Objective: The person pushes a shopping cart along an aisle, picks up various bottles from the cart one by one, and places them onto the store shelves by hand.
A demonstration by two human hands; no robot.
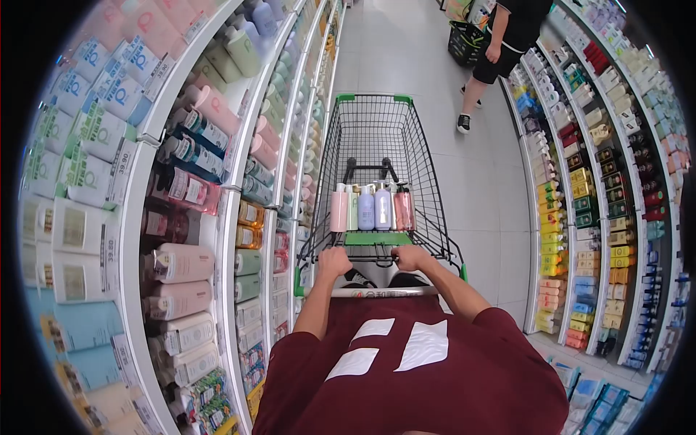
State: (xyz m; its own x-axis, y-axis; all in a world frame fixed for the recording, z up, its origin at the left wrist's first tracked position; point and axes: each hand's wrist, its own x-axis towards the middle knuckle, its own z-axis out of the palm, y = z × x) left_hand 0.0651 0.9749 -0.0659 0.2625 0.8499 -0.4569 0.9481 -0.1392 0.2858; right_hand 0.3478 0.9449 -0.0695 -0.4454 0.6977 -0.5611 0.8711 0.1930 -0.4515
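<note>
A black wire shopping cart [428, 167] with green corners stands in front of me. My left hand [335, 262] is closed on the black wire at its near end, left of the green panel [377, 238]. On the right, my right hand [411, 257] has its fingers curled round the same wirework. Both hands reach past the pale handle bar [384, 292]. Just beyond them several pump bottles stand upright in a row, among them a pink bottle [338, 210], a lilac bottle [366, 210] and a reddish bottle [407, 209].
Shelves [230, 217] of bottles line the left side, close to the cart. Another shelf row [573, 217] runs along the right. Ahead on the right, a person [500, 65] in black stands in the aisle beside a dark basket [465, 43]. Grey tiled floor [486, 196] lies between.
</note>
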